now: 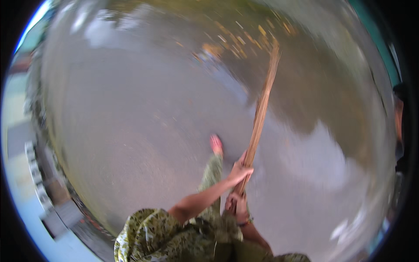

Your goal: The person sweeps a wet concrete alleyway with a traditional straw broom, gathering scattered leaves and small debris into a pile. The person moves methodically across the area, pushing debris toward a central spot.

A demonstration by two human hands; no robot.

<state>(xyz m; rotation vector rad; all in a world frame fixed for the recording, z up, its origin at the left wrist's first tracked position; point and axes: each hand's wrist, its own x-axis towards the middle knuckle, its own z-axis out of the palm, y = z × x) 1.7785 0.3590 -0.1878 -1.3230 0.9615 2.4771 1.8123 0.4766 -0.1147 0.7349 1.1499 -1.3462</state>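
A long stick broom (260, 114), a bundle of thin brown sticks, slants up and to the right from my body. My left hand (239, 170) is closed around it partway along. Just below, at the near end, my right hand (237, 203) is also wrapped round the bundle, with a band on its wrist. The broom's far tip is beside scattered yellow and brown leaves (238, 41), which are smeared by motion. Whether the tip touches the ground I cannot tell.
Wet grey pavement (131, 113) spreads around me, with a shiny puddle (321, 153) on the right. My foot in a red shoe (216, 143) is stepping ahead. A pale wall and a row of white objects (37, 177) stand at the left edge.
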